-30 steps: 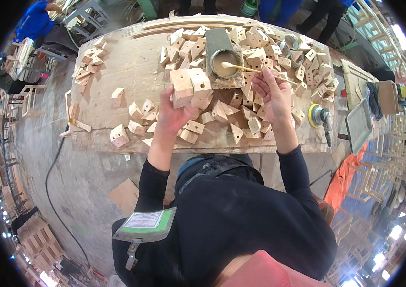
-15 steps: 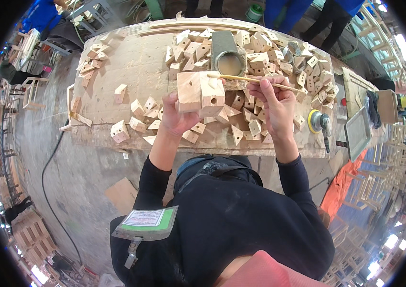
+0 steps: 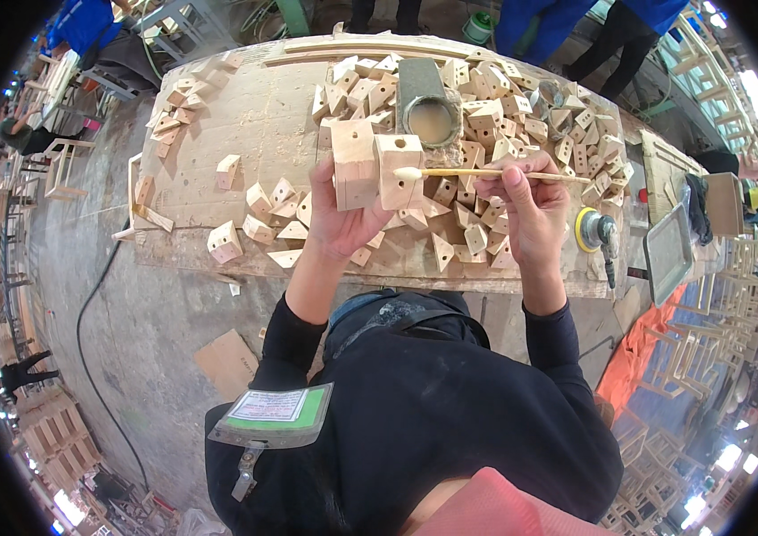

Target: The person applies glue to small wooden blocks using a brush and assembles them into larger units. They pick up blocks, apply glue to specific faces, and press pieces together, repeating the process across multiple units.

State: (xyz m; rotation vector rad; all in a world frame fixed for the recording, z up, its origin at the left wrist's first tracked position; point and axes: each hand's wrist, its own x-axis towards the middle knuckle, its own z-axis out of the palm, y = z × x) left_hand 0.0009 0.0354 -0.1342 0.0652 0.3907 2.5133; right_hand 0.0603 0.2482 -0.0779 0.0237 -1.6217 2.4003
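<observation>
My left hand (image 3: 343, 219) grips a pale wooden block (image 3: 355, 170) and a smaller drilled wooden block (image 3: 399, 195) beside it, above the near side of the table. Whether the two are joined cannot be told. Between the thumb and fingers of my right hand (image 3: 531, 210) is a thin yellowish stick (image 3: 468, 171), held nearly level. Its pale, thickened tip touches the front face of the smaller block, below a round hole in the top. Behind the hands stands a grey container (image 3: 421, 79) with a round opening and tan contents.
Drilled angled wooden blocks (image 3: 486, 80) are heaped around the container; others (image 3: 224, 242) lie scattered leftward. At the wooden table's (image 3: 245, 116) right are a yellow-rimmed sander (image 3: 590, 230) and a grey tray (image 3: 670, 255). A black cable (image 3: 84, 313) crosses the floor. People stand beyond the table.
The blocks have tilted, showing more of the smaller block's top. The stick's tip has moved from its upper face down to its front face, and my right hand has shifted slightly right and nearer.
</observation>
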